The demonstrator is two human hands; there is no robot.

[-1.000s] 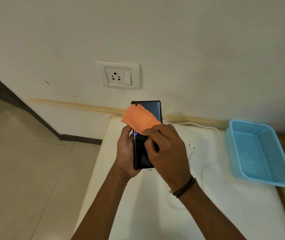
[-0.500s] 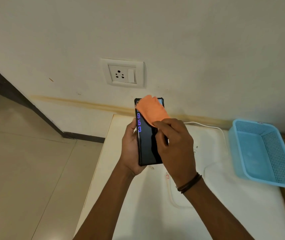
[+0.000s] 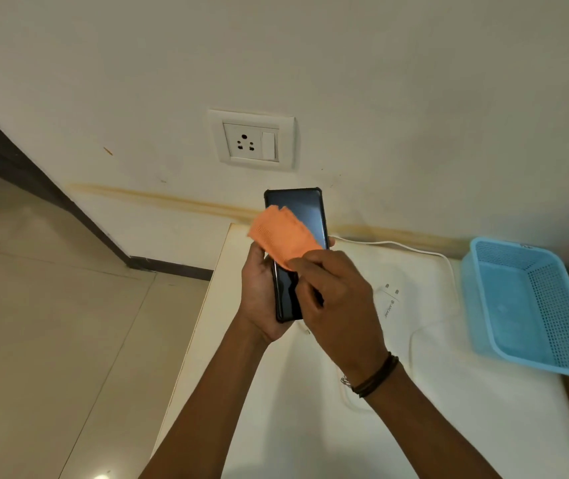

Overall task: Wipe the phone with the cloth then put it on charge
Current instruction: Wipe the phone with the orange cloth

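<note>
Cloth [image 3: 285, 238] slid lower-left | left hand [image 3: 259, 292] grips phone [image 3: 298, 216] | right hand [image 3: 336, 299] pinches cloth

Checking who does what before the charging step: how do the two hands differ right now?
The left hand cradles the phone from behind and its left edge; the right hand pinches the orange cloth against the screen. The right wrist wears dark bands; the left wrist is bare. The right hand lies in front of the phone, the left behind. Both are raised above the white table.

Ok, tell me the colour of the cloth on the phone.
Orange cloth, clearest in the head view.
</note>
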